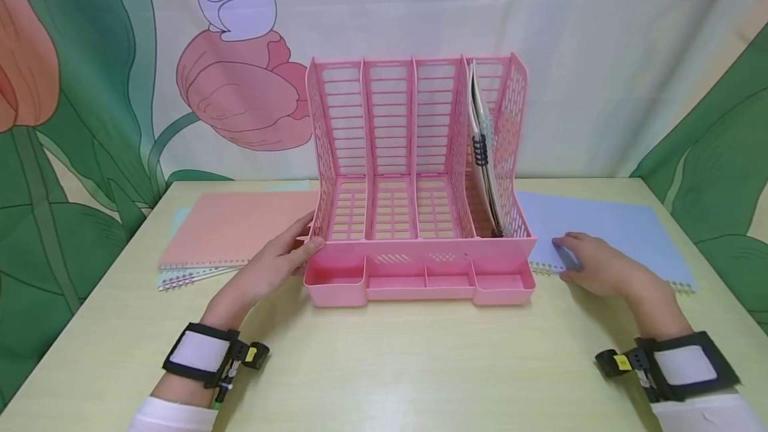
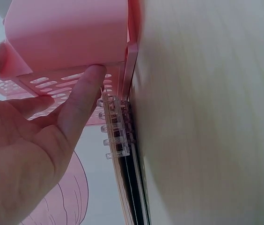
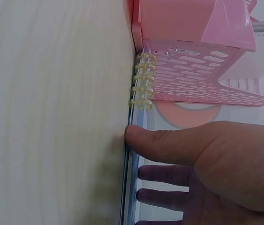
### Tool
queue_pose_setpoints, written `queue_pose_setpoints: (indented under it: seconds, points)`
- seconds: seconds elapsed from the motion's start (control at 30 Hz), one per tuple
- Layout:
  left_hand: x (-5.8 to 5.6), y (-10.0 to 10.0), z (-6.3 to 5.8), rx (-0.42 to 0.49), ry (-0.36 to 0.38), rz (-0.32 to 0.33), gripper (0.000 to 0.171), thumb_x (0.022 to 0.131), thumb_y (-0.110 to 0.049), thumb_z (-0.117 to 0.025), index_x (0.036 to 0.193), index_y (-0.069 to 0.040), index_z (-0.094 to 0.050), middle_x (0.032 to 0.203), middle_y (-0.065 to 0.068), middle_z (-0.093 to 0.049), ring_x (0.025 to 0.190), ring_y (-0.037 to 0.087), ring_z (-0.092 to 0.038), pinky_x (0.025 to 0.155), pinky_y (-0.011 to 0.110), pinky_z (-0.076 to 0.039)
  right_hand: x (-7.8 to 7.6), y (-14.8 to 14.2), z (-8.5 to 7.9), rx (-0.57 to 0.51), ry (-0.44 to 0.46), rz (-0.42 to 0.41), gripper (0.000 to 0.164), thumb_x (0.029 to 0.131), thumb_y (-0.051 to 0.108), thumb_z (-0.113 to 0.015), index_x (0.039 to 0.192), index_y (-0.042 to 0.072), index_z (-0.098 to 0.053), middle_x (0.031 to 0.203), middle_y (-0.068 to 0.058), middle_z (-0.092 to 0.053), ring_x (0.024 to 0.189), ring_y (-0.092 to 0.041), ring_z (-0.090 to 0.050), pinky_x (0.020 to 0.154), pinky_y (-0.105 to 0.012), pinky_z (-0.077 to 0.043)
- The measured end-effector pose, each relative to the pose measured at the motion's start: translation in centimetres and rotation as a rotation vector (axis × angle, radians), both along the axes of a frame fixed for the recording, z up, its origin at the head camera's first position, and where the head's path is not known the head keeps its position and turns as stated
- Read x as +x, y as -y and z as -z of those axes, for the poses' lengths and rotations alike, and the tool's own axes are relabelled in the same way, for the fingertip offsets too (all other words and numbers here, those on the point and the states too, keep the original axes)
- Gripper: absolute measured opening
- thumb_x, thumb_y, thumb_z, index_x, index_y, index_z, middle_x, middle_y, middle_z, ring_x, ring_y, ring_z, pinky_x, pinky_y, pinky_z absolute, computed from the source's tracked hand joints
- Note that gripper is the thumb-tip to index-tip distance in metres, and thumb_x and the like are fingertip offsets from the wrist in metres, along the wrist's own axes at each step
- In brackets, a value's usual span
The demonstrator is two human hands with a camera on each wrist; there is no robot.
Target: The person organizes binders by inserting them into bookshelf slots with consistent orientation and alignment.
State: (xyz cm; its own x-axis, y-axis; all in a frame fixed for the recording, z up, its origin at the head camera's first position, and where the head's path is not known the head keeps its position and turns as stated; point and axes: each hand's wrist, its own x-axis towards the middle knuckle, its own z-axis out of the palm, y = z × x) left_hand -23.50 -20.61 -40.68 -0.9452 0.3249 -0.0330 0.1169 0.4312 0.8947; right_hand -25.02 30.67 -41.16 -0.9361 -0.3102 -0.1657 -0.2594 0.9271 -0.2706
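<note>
In the head view a pink desk organizer (image 1: 396,250) stands upright in the middle of the table. My left hand (image 1: 279,262) holds its lower left corner, thumb at the front edge and the other fingers along the side wall. In the left wrist view the fingers (image 2: 83,98) touch the pink plastic. My right hand (image 1: 603,265) is on the front edge of a blue spiral notebook (image 1: 630,229). Seen from the right wrist, its thumb (image 3: 155,140) meets the notebook edge (image 3: 133,187), while the other straight fingers touch the cover. Spiral-bound notebooks (image 1: 485,152) stand in the organizer's rightmost slot.
Left of the organizer lies a pink spiral notebook (image 1: 234,222) over others, one with a light green edge (image 1: 180,219). Small trays (image 1: 447,279) run along the organizer's front. A printed curtain (image 1: 576,52) hangs behind the table (image 1: 420,365).
</note>
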Motion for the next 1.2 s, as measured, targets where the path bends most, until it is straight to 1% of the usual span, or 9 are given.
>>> queue_pose_setpoints:
  seconds: [0.33,0.47,0.67,0.9,1.2]
  points:
    - [-0.12,0.01,0.07,-0.006,0.000,-0.003,0.074,0.107,-0.041,-0.054,0.166,-0.015,-0.019,0.153,0.024,-0.040,0.130,0.039,-0.052,0.096,0.048,-0.055,0.17,0.18,-0.12,0.028,-0.002,-0.014,0.060,0.093,0.010,-0.074,0.142,-0.013,-0.049,0.143,-0.042,-0.042,0.132,-0.060,-0.039,0.105,-0.071,-0.037]
    - [-0.14,-0.01,0.08,-0.006,0.000,0.000,0.074,0.107,-0.041,-0.055,0.166,-0.015,-0.019,0.153,0.024,-0.040,0.130,0.039,-0.052,0.096,0.047,-0.056,0.29,0.25,-0.23,0.036,0.009,-0.015,0.059,0.095,0.010,-0.072,0.143,-0.013,-0.048,0.144,-0.042,-0.041,0.134,-0.060,-0.037,0.106,-0.070,-0.036]
    - [-0.13,0.03,0.10,0.000,0.002,0.002,0.074,0.107,-0.042,-0.055,0.166,-0.016,-0.019,0.153,0.023,-0.040,0.130,0.039,-0.052,0.096,0.048,-0.055,0.47,0.27,-0.44,0.047,0.008,-0.041,0.055,0.097,0.009,-0.069,0.141,-0.016,-0.048,0.144,-0.044,-0.040,0.135,-0.060,-0.037,0.108,-0.068,-0.034]
    - [-0.09,0.02,0.14,-0.010,-0.001,0.001,0.074,0.107,-0.042,-0.055,0.166,-0.015,-0.018,0.153,0.024,-0.041,0.129,0.039,-0.052,0.096,0.048,-0.055,0.49,0.56,-0.39,0.069,0.029,-0.013,0.056,0.098,0.009,-0.067,0.144,-0.015,-0.045,0.146,-0.042,-0.039,0.137,-0.059,-0.035,0.108,-0.068,-0.034]
    - [-0.09,0.07,0.16,-0.013,-0.004,0.001,0.074,0.107,-0.042,-0.054,0.166,-0.016,-0.018,0.151,0.024,-0.041,0.128,0.038,-0.053,0.096,0.048,-0.055,0.63,0.69,-0.56,0.078,0.040,-0.009,0.053,0.101,0.007,-0.062,0.146,-0.014,-0.043,0.147,-0.041,-0.039,0.137,-0.058,-0.035,0.108,-0.068,-0.035]
